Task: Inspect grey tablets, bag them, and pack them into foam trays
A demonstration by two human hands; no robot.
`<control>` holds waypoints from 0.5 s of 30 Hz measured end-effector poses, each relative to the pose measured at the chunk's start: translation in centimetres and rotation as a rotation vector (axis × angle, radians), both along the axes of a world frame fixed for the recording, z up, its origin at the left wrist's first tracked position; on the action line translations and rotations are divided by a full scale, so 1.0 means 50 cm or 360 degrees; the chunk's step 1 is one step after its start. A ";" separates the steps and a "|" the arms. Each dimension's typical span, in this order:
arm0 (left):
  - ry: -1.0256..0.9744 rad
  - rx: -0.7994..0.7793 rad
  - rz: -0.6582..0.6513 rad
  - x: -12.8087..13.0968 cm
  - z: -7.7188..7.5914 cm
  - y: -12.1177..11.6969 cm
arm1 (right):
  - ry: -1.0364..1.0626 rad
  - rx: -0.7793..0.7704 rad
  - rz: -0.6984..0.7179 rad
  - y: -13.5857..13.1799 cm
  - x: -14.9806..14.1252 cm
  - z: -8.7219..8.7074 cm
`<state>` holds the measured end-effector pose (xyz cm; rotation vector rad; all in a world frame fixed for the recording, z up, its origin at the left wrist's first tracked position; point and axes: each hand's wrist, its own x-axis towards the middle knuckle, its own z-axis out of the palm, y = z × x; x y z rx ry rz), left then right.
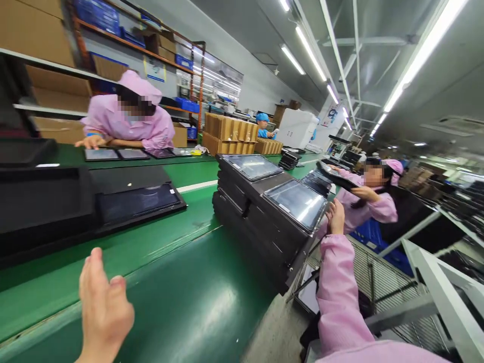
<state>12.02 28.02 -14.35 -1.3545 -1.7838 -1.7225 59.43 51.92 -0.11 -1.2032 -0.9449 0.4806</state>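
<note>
My left hand [104, 307] is raised over the green bench [181, 312], fingers stretched out and nothing in it. My right hand [336, 218] is at the right edge of a stack of black trays [257, 232], its fingers slightly bent and partly apart; whether they touch the tray cannot be made out. Two flat glass-fronted panels lie in the top tray: a nearer panel [297, 201] beside my right hand and a farther panel [250, 166]. Left of the stack, a dark panel [138, 202] lies in another black tray [176, 207].
Across the bench a person in pink [132, 118] leans over a row of panels [132, 154]. On the right another person in pink [381, 201] holds up a black tray [338, 176]. Cardboard dividers [230, 133] stand farther back. A metal rack frame [434, 282] is at the right.
</note>
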 end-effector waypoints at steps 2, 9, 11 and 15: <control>0.0013 -0.0042 -0.0096 0.006 0.007 0.014 | -0.0104 0.0050 -0.0010 -0.013 -0.004 0.001; -0.0300 -0.0262 -0.0552 0.089 0.213 0.253 | -0.0410 0.0161 0.0083 -0.040 -0.060 -0.007; -0.0541 -0.0281 -0.0611 0.113 0.295 0.348 | -0.0400 0.0174 0.0065 -0.039 -0.068 -0.013; -0.0810 -0.0214 -0.0607 0.131 0.385 0.505 | -0.0279 0.0204 -0.0046 -0.018 -0.061 -0.011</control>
